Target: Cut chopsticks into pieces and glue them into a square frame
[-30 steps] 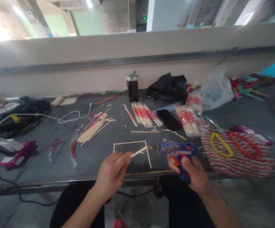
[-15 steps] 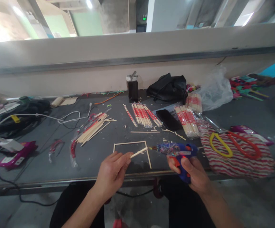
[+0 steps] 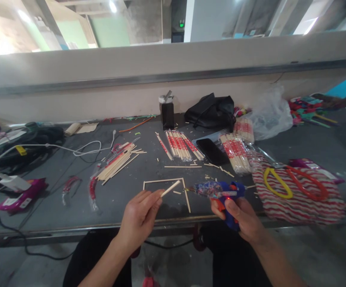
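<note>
Pinched in my left hand (image 3: 141,213) is a short wooden stick (image 3: 171,188), its free end pointing up and to the right. My right hand (image 3: 240,213) is wrapped round the handle of a blue glue gun (image 3: 231,191), whose nozzle points left. A small gap lies between the nozzle and the stick. Below them on the table rests a three-sided frame of sticks (image 3: 163,181), partly hidden by my left hand. A tiny piece of stick (image 3: 177,192) lies inside the frame.
Loose chopsticks (image 3: 117,165) lie left, wrapped chopsticks (image 3: 178,145) behind the frame. A phone (image 3: 211,150), a packed bundle (image 3: 237,153) and a striped cloth bag (image 3: 298,203) with scissors handles (image 3: 277,182) are to the right. A white cable (image 3: 62,147) crosses the left side.
The stick in my left hand has moved slightly left, away from the nozzle. The glue gun has shifted a little left and its nozzle sits slightly lower.
</note>
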`<action>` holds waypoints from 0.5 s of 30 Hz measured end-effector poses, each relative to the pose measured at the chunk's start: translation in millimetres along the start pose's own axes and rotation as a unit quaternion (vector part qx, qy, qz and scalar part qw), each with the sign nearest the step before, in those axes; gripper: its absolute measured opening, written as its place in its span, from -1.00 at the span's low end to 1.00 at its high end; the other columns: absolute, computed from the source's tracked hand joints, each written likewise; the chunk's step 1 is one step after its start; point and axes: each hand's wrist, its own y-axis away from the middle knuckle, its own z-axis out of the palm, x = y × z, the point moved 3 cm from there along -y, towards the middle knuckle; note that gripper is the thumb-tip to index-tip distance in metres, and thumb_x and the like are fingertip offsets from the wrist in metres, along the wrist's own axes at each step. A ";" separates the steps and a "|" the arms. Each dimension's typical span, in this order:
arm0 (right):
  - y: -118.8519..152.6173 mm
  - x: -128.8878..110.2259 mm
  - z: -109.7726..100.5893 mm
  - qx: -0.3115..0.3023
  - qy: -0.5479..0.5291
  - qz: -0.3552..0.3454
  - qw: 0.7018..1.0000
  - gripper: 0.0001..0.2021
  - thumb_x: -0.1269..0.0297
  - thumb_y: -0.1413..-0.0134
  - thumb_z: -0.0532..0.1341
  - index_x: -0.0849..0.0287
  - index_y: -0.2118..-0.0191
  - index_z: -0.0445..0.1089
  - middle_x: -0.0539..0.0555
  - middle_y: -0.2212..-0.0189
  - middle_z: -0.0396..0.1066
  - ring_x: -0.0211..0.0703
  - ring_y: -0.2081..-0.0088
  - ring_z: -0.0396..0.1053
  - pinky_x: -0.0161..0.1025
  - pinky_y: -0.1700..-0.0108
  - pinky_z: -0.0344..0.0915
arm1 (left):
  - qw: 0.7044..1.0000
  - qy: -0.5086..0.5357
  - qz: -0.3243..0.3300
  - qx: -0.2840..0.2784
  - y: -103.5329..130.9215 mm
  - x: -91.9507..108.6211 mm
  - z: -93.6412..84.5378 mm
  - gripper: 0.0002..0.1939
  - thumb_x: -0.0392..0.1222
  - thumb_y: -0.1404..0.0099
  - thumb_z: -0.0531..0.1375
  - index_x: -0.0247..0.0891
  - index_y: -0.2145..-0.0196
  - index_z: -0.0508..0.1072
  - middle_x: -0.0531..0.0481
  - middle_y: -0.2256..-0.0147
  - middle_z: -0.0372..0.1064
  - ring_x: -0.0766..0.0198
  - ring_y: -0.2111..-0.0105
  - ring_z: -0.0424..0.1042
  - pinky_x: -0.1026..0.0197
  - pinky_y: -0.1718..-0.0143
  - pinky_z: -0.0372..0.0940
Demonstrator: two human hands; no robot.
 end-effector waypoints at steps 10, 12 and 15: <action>-25.4 -3.7 -38.4 0.000 0.239 0.152 0.959 -0.57 -0.10 0.00 0.20 0.24 0.43 0.49 -0.03 0.64 0.27 -0.23 0.50 0.25 -0.28 0.36 0.19 | 0.878 0.410 -0.249 0.002 14.4 24.2 22.1 -0.78 -0.08 -0.30 0.14 -0.25 0.22 0.48 0.01 0.48 0.39 0.36 0.53 0.37 0.29 0.43 0.29; -30.1 -8.0 -46.9 0.005 0.259 0.153 0.954 -0.60 -0.09 0.06 0.24 0.22 0.43 0.48 0.03 0.55 0.39 -0.18 0.45 0.31 -0.27 0.34 0.22 | 0.849 0.446 -0.284 0.004 21.7 29.7 27.1 -0.77 -0.05 -0.27 0.16 -0.27 0.25 0.46 0.01 0.51 0.42 0.34 0.49 0.40 0.28 0.38 0.30; -36.3 -13.0 -58.3 0.015 0.274 0.146 0.950 -0.63 -0.05 0.15 0.32 0.19 0.35 0.46 0.06 0.39 0.49 -0.09 0.31 0.39 -0.25 0.23 0.27 | 0.835 0.455 -0.308 0.018 33.4 34.5 31.6 -0.76 -0.04 -0.24 0.20 -0.28 0.30 0.46 0.02 0.52 0.43 0.32 0.45 0.41 0.29 0.33 0.28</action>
